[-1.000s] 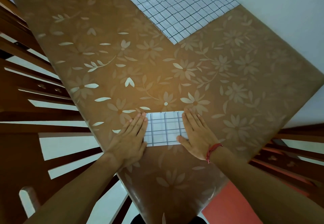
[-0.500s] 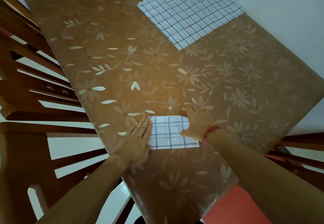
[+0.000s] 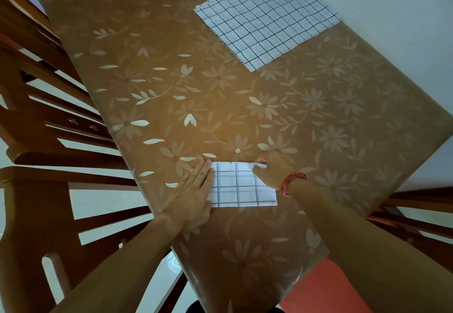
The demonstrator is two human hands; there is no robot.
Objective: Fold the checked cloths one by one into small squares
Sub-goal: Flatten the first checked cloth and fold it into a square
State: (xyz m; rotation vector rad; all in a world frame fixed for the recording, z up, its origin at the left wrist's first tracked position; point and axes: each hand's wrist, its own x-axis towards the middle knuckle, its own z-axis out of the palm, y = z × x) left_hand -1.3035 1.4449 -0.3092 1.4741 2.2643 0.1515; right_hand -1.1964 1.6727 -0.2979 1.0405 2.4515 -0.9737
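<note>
Pressing: my left hand [image 3: 193, 190], fingers straight, flat on the small folded white checked cloth [image 3: 236, 185].
Right hand [image 3: 272, 170]: pinches its far corner.

Small folded cloth [image 3: 241, 185]: white with dark grid lines, already down to a compact rectangle, lying flat near the close edge of the table [image 3: 220, 106]. Bigger checked cloth [image 3: 267, 20]: same white with a thin black grid, spread out flat, a bit wrinkly, sitting diagonal up at the far end, well apart from the small one.
</note>
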